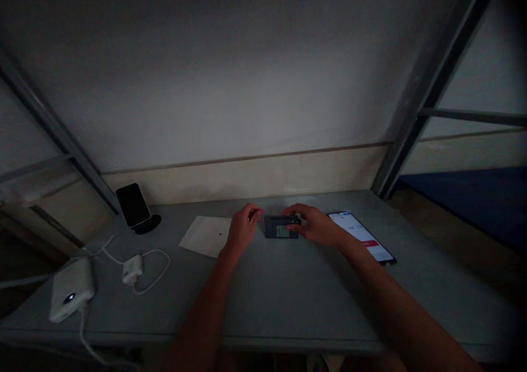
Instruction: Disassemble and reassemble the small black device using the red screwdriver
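A small dark box (274, 228) with a row of slots along its top edge and a pale label sits at the middle of the grey table. My right hand (310, 224) grips its right end, the thumb on the front and the fingers behind. Just left of the box is my left hand (246, 223), its fingertips pressed together and apart from the box. Whatever those fingertips may hold is too small to make out. Beneath and behind the left wrist lies a white sheet of paper (201, 235) with a small dark spot.
A phone with a lit screen (358, 232) lies right of my right hand. At the left are a black device on a stand (134, 204), a white adapter (132, 269) with its cable, and a white power bank (72, 289). Metal posts (428, 103) flank the grey table (288, 300).
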`<state>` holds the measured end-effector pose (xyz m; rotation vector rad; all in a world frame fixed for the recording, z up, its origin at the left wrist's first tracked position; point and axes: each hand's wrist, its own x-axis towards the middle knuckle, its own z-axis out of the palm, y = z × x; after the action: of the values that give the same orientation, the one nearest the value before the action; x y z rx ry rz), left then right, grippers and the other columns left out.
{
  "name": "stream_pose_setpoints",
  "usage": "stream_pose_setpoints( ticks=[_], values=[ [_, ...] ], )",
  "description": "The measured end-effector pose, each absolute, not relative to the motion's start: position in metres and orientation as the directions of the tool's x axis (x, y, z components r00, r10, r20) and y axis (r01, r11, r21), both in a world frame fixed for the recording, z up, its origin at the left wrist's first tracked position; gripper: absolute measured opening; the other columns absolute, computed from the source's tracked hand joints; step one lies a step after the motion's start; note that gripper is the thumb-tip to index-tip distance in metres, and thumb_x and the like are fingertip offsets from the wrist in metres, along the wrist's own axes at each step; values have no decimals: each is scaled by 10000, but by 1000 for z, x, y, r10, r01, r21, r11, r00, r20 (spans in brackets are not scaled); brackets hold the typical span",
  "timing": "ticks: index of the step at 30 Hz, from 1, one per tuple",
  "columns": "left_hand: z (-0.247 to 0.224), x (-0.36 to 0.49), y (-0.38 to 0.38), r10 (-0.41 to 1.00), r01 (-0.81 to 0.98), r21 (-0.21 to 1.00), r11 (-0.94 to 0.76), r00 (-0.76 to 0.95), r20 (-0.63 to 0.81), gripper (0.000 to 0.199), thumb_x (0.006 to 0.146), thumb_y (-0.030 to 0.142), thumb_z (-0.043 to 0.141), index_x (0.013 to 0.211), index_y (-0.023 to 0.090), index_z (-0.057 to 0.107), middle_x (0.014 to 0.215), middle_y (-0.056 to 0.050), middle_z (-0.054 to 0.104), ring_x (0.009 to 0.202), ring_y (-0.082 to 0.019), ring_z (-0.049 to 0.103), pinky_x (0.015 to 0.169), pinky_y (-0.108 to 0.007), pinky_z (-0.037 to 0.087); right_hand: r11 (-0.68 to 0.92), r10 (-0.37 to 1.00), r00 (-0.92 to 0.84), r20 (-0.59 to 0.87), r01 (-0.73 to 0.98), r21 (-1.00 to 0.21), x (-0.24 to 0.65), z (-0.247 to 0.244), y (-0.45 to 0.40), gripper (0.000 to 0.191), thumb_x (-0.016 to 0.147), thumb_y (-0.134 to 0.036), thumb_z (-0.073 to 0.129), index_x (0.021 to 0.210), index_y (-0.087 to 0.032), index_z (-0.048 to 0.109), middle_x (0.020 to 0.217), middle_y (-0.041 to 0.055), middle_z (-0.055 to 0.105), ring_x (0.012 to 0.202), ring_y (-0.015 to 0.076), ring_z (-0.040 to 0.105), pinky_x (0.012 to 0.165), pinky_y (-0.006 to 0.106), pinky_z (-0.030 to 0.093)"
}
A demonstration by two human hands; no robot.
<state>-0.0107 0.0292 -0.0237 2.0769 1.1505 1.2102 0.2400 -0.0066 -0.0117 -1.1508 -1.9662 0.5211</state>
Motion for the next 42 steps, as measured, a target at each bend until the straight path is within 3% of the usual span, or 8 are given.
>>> stream_pose_setpoints(
  ticks=[6, 12, 16, 20, 24, 28, 32, 42],
  values=[
    [-29, -10, 29, 844, 512, 672, -535, 292, 449, 295, 1027, 385, 507, 845, 186, 627, 734, -6, 660, 694, -137, 619, 720, -239, 459, 389, 919, -227, 323, 658, -644, 247, -32, 6, 250, 951, -320, 547, 1010, -254, 781, 775, 10, 754, 671, 202, 671, 654, 301, 483],
    [-34, -10, 35, 864, 491, 712, -502, 242, 442, 187, 941, 371, 663, 905, 189, 643, 828, -10, 707, 714, -136, 630, 681, -228, 452, 413, 907, -248, 340, 681, -604, 247, -33, 3, 209, 922, -307, 615, 1011, -231, 788, 1000, 81, 751, 891, 234, 704, 842, 348, 534],
    [-36, -10, 36, 861, 439, 742, -507, 235, 450, 117, 927, 301, 680, 899, 187, 676, 859, -27, 740, 783, -154, 682, 745, -243, 497, 550, 833, -448, 325, 606, -574, 237, -28, -8, 587, 743, -353, 849, 1301, -261, 695, 1277, 103, 667, 1155, 286, 650, 1035, 431, 493],
    [-33, -10, 32, 866, 406, 766, -498, 282, 413, 144, 963, 199, 582, 970, 191, 725, 929, -55, 780, 846, -167, 716, 793, -254, 524, 560, 828, -474, 300, 666, -493, 226, -32, -13, 773, 607, -263, 931, 1337, -271, 676, 1297, 111, 677, 1229, 339, 612, 1073, 485, 467],
    [-32, -9, 29, 847, 405, 746, -528, 311, 431, 231, 988, 182, 516, 1042, 179, 741, 926, -64, 784, 727, -147, 671, 723, -246, 516, 506, 862, -395, 318, 705, -497, 224, -28, -14, 583, 697, -382, 884, 1255, -308, 733, 1200, 87, 745, 1087, 331, 695, 952, 458, 531],
    [-34, -5, 30, 843, 336, 776, -535, 279, 460, 182, 975, 231, 565, 986, 172, 737, 921, -67, 779, 761, -153, 681, 756, -259, 527, 472, 878, -405, 253, 654, -591, 229, -13, -19, 307, 905, -534, 665, 1022, -286, 805, 812, 25, 774, 701, 232, 702, 652, 322, 515],
    [-33, 4, 31, 876, 248, 844, -475, 223, 428, 163, 938, 308, 638, 953, 170, 723, 920, -80, 777, 863, -183, 724, 806, -282, 544, 415, 884, -444, 149, 596, -688, 230, -4, -22, 468, 974, -551, 527, 726, -226, 754, 539, -23, 619, 475, 152, 528, 472, 262, 360],
    [-19, 13, 19, 877, 196, 862, -468, 222, 426, 247, 980, 279, 520, 913, 160, 726, 882, -66, 762, 820, -171, 659, 776, -271, 503, 512, 847, -119, 517, 444, -735, 237, -1, -11, 349, 1023, -446, 466, 1194, -211, 658, 905, 57, 721, 795, 204, 661, 742, 329, 523]
  ],
)
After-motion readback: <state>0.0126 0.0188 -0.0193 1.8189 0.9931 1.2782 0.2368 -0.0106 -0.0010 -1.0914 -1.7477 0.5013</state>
